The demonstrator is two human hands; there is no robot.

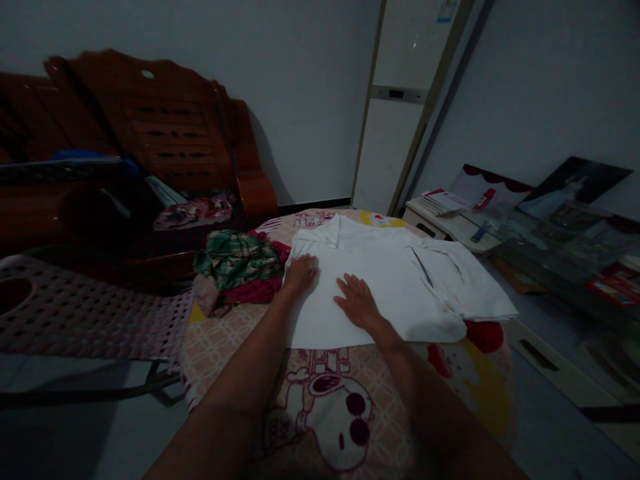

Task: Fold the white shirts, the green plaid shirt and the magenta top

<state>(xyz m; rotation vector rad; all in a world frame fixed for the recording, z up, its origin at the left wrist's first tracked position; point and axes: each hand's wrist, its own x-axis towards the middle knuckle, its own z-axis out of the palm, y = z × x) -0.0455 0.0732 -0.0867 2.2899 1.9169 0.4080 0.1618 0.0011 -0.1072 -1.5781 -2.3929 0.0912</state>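
Observation:
A white shirt (380, 280) lies spread over the round table, one sleeve folded inward near its upper left corner. My left hand (301, 273) rests on the shirt's left edge, fingers stretched forward. Flat on the middle of the cloth, my right hand (357, 300) has its fingers spread. Neither hand grips anything. Against the shirt's right side lies another folded white garment (463, 280), partly overlapping it. To the left of my left hand sits a crumpled heap with a green patterned cloth (240, 260) and a dark red cloth (257, 291).
A tablecloth with cartoon prints (340, 413) covers the table. On the left stand a woven chair (100, 307) and a wooden bench (160, 127) with cloths on its seat. To the right is a glass-topped cabinet (540, 233) bearing papers and a picture. A tall white unit (395, 133) stands behind.

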